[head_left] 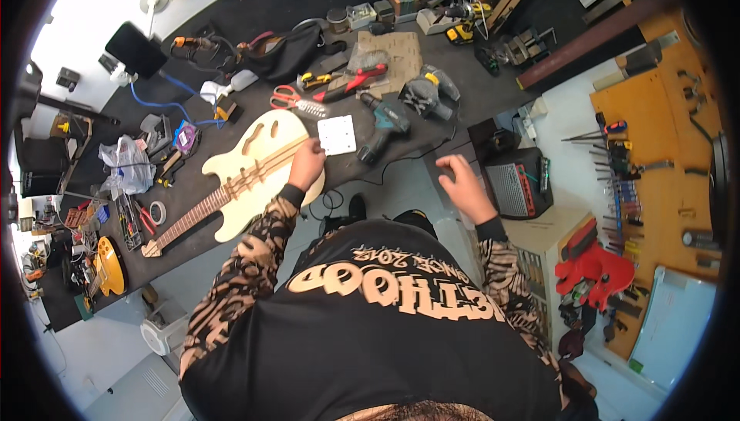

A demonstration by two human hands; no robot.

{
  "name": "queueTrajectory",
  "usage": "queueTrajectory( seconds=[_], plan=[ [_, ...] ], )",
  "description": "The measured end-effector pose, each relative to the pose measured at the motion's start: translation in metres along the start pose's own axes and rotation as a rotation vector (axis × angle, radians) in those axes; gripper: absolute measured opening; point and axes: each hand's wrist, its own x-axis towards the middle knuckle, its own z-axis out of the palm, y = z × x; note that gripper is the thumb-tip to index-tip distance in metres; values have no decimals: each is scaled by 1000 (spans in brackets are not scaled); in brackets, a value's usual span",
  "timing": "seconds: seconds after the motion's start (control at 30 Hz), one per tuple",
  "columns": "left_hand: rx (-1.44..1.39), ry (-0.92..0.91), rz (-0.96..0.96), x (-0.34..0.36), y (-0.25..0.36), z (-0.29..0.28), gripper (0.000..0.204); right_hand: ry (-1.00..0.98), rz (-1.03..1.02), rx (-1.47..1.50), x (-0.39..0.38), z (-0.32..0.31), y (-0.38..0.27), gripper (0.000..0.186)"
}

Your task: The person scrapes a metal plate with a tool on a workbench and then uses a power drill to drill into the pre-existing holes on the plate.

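Observation:
An unpainted, pale electric guitar body (270,132) lies on the dark bench with its fretted neck (190,217) toward the lower left. Thin wooden strips (270,162) run lengthwise over the body, and small dark pieces cross them near the neck joint. At the strips' right end is my left hand (308,166), its fingers curled together; what they hold, if anything, is hidden. My right hand (466,190) hangs in the air past the bench's front edge, fingers apart and holding nothing. Between the hands, a white square plate (337,136) and a cordless drill (383,126) lie on the bench.
Red-handled scissors (285,99), a circular saw (432,93) and a cutter (316,80) lie behind the guitar. A plastic bag (127,165) sits to the left. Right of me are a speaker box (518,182) and a tool board (655,128). A cable (378,182) droops off the bench edge.

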Motion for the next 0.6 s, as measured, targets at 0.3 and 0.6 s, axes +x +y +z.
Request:
queueTrajectory(
  seconds=[0.3,0.6],
  plan=[
    [-275,-36,-232,-30,125,49,17,299,-476,-868,354,-162,56,74],
    [-79,75,-125,-10,250,144,23,-385,-825,-1053,494,-191,70,40]
  ],
)
